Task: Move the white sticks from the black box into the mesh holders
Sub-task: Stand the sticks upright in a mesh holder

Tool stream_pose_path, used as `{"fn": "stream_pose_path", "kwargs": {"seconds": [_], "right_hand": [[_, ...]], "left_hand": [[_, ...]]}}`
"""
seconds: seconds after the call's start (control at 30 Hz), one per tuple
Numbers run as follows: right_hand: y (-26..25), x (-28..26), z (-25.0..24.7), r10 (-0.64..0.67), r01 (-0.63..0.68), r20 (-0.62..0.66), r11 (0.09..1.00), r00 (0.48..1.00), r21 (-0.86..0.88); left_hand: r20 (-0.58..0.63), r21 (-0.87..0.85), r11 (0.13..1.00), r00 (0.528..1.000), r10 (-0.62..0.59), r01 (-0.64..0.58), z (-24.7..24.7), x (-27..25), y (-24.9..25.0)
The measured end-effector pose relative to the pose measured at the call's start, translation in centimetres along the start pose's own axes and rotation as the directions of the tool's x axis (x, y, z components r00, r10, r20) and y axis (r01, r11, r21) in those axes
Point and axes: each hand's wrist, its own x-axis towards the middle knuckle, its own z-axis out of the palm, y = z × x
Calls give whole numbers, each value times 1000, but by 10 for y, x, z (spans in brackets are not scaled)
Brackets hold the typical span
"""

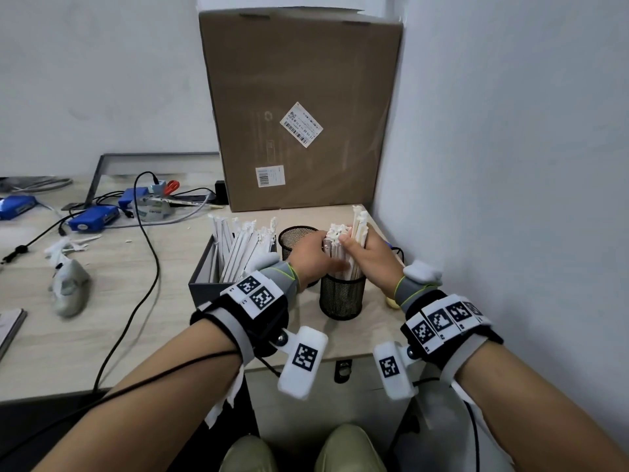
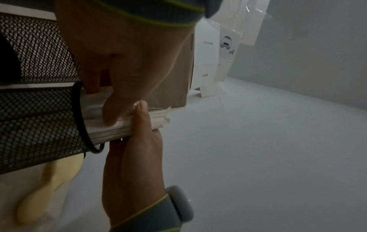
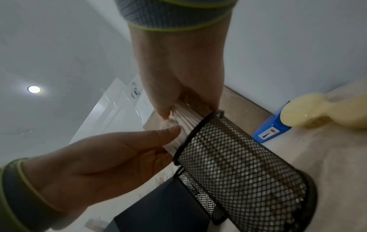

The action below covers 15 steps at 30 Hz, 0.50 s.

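Note:
A bundle of white sticks point(image 1: 343, 248) stands upright in the front mesh holder point(image 1: 342, 298). My left hand point(image 1: 325, 255) grips the bundle from the left, its thumb lying across the sticks point(image 3: 186, 119). From the right, my right hand point(image 1: 359, 248) wraps the same bundle just above the holder's rim point(image 2: 79, 116). A second mesh holder point(image 1: 296, 236) stands behind, partly hidden by my left hand. The black box point(image 1: 204, 281) to the left holds many more white sticks point(image 1: 238, 247) leaning upright.
A tall cardboard box point(image 1: 299, 110) stands at the back, and a wall point(image 1: 510, 165) is close on the right. Blue devices point(image 1: 93, 218) and black cables point(image 1: 149, 253) lie on the left. A pale yellow object point(image 3: 317, 109) and a small blue box point(image 3: 272, 127) sit by the wall.

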Motion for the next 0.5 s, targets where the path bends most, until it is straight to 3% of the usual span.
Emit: {"fn": "stream_pose_path", "kwargs": {"seconds": [0.1,0.3,0.5], "right_hand": [[-2,-2,3,-37,37,-7,999,999,-4],[-7,-1,-1,-121,120,-49,993,991,-18],[10,-3,-17,-101,112,131,991,986,-74]], "left_hand": [[-66,64,997,997,48,-44,3,0,1],[-157,-40,995,984,88,-95,-5,-1,7],[23,94,994,998,55,-56,-19,-4,8]]}}
